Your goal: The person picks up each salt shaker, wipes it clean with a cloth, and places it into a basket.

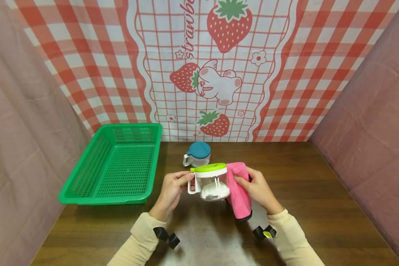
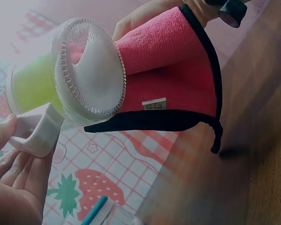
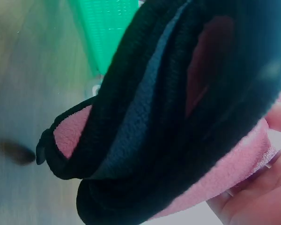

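Observation:
Above the table, my left hand (image 1: 172, 188) grips the white handle of a clear seasoning jar (image 1: 214, 187) with a green lid. White powder lies inside the jar, heaped to one side in the left wrist view. My right hand (image 1: 257, 184) holds a folded pink cloth (image 1: 240, 195) with dark edging against the jar's right side. In the left wrist view the cloth (image 2: 171, 65) hangs behind the jar's base (image 2: 96, 75). Its dark-edged folds (image 3: 140, 117) fill much of the right wrist view and hide the jar there.
Behind the held jar stands a second clear jar with a blue lid (image 1: 200, 150) and a white handle. A green plastic basket (image 1: 155, 162) sits at the left of the brown wooden table (image 1: 306, 192). A checked strawberry-print cloth (image 1: 232, 85) hangs at the back, with pink curtains at both sides.

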`<act>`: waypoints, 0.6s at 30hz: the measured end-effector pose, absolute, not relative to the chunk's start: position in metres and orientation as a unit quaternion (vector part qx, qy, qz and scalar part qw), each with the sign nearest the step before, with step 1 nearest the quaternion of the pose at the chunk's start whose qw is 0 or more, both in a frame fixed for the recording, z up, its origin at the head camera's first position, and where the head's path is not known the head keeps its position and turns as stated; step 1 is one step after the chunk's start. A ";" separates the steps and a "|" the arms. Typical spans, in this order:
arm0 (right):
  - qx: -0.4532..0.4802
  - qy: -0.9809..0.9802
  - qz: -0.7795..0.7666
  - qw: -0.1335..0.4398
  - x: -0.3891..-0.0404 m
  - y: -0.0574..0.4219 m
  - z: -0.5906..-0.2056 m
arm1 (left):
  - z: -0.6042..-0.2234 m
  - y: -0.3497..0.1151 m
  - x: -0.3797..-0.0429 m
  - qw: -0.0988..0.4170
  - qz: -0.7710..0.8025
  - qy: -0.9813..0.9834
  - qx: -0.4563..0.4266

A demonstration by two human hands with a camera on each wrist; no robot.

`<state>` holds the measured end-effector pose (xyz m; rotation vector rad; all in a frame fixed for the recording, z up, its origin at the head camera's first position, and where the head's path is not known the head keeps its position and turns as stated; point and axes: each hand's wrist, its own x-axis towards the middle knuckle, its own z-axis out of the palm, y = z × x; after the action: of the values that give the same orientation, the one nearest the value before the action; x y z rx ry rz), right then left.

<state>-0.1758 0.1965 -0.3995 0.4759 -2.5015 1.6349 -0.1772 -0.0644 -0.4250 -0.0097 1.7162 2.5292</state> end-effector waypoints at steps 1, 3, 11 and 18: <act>0.157 -0.824 0.542 0.054 -0.177 0.197 -0.401 | -0.425 -0.064 -0.177 0.043 0.828 0.560 -0.003; 0.156 -0.818 0.551 0.048 -0.180 0.198 -0.405 | -0.425 -0.064 -0.177 0.046 0.831 0.554 -0.004; 0.148 -0.797 0.583 0.047 -0.181 0.197 -0.406 | -0.421 -0.064 -0.176 0.063 0.845 0.531 0.009; 0.157 -0.790 0.591 0.051 -0.183 0.194 -0.406 | -0.416 -0.062 -0.172 0.075 0.851 0.519 0.017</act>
<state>-0.1826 0.1939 -0.4060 0.4782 -2.4033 1.7988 -0.1725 -0.0625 -0.4157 0.0520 1.5574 2.5537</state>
